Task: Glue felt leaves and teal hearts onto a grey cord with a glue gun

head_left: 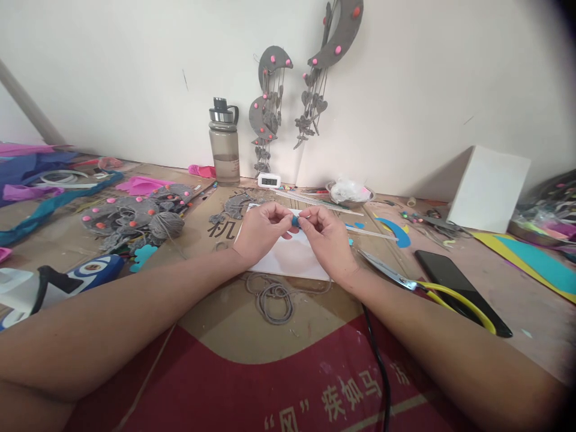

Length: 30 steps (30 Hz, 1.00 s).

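Observation:
Both hands meet above a white sheet (288,264) on the cardboard. Between the fingertips is a small blue piece (295,221); its exact kind is too small to make out. My left hand (264,233) pinches it from the left, with thumb and forefinger together. From the right, my right hand (327,237) pinches the same piece. Just below the sheet lies a loose coil of grey yarn (275,303). Beyond my right wrist rest scissors with yellow handles (432,294), and a blue crescent (396,233) lies farther back.
A black phone (459,288) lies under the scissors' handles. At left are grey felt shapes with pink dots (121,213), a yarn ball (166,225) and a glue gun (76,282). A water bottle (225,150) and small clock (269,180) stand by the wall, where crescent hangings (275,59) hang.

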Motion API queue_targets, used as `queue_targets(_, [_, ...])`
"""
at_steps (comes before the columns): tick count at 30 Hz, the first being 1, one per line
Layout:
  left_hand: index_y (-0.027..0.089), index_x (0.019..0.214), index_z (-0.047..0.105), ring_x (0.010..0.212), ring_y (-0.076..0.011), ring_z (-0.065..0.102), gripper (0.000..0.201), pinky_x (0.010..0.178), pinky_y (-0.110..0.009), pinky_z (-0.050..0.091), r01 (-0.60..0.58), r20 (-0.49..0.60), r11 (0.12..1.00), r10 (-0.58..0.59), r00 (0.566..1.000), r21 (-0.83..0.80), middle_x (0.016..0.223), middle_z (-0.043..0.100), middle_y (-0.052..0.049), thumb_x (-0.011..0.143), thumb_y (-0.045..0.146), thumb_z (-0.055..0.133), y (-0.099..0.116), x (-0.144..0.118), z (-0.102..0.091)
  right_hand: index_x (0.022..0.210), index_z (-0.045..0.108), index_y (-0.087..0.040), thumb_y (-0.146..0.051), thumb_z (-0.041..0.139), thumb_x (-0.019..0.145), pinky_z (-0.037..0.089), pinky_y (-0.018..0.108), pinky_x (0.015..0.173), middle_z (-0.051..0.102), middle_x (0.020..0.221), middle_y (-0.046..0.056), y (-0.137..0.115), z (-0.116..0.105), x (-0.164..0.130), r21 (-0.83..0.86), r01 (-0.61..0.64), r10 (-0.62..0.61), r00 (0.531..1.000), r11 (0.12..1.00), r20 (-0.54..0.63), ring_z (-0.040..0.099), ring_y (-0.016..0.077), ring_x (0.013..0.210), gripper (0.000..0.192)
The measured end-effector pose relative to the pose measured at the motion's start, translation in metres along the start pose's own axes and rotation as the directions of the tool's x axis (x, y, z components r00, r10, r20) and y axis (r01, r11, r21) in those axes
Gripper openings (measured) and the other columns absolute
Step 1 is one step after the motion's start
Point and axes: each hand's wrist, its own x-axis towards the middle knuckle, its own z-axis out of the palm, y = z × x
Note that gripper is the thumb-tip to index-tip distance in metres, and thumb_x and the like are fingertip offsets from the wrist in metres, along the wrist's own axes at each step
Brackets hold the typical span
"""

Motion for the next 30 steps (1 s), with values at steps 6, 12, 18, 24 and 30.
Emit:
queue_targets(6, [0.013, 0.075, 0.060, 0.064, -0.0137, 0.067, 0.014, 0.057, -0.024, 0.056, -0.005, 0.007, 1.000, 0.005, 1.000, -0.015, 0.068, 0.067, -0.003, 0.075, 0.026, 0.065, 0.0005, -0.0008, 0.0005, 0.088, 0.062, -0.019, -0.031, 0.056, 0.081, 0.038, 0.025, 0.058, 0.061, 0.068, -0.002, -0.0031, 0.0009, 0.0004, 0.048, -0.033, 0.033, 0.999, 0.998, 0.004, 0.048, 0.0105, 0.059, 0.015])
queue_targets(12, [0.013, 0.073, 0.060, 0.062, -0.0143, 0.067, 0.013, 0.058, -0.027, 0.058, 0.014, 0.041, 0.998, -0.012, 0.999, -0.059, 0.066, 0.065, -0.001, 0.074, 0.025, 0.066, 0.0013, -0.0026, 0.0014, 0.076, 0.060, -0.019, -0.028, 0.055, 0.078, 0.037, 0.025, 0.055, 0.060, 0.066, -0.001, -0.0073, 0.0001, 0.0001, 0.036, -0.049, 0.050, 0.999, 0.998, -0.003, 0.047, 0.0104, 0.056, 0.010])
queue_targets(18, [0.012, 0.076, 0.064, 0.065, -0.0161, 0.069, 0.014, 0.067, -0.032, 0.060, 0.143, 0.110, 0.980, -0.129, 0.986, -0.136, 0.071, 0.069, -0.005, 0.077, 0.025, 0.061, 0.0040, 0.0001, 0.0008, 0.071, 0.057, -0.020, -0.026, 0.053, 0.075, 0.037, 0.024, 0.053, 0.057, 0.061, -0.002, -0.0080, -0.0007, 0.0007, -0.011, -0.075, 0.075, 0.997, 0.997, -0.016, 0.046, 0.0110, 0.055, 0.008])
queue_targets(24, [0.012, 0.076, 0.063, 0.063, -0.0139, 0.068, 0.012, 0.061, -0.026, 0.059, 0.093, 0.104, 0.995, -0.090, 0.990, -0.022, 0.072, 0.069, -0.004, 0.073, 0.023, 0.067, 0.0017, 0.0017, -0.0009, 0.072, 0.057, -0.020, -0.023, 0.052, 0.076, 0.035, 0.024, 0.052, 0.053, 0.060, -0.003, -0.0054, -0.0016, -0.0003, -0.110, -0.017, 0.015, 1.000, 0.994, -0.015, 0.043, 0.0098, 0.053, 0.006])
queue_targets(30, [0.014, 0.072, 0.061, 0.063, -0.0151, 0.069, 0.007, 0.051, -0.021, 0.055, -0.017, 0.103, 0.992, 0.004, 0.995, 0.128, 0.068, 0.066, -0.002, 0.072, 0.020, 0.065, 0.0011, 0.0006, -0.0022, 0.075, 0.056, -0.020, -0.022, 0.052, 0.079, 0.034, 0.024, 0.056, 0.049, 0.059, -0.004, -0.0034, -0.0013, -0.0020, -0.224, 0.108, -0.110, 0.994, 0.969, 0.002, 0.043, 0.0098, 0.055, 0.006])
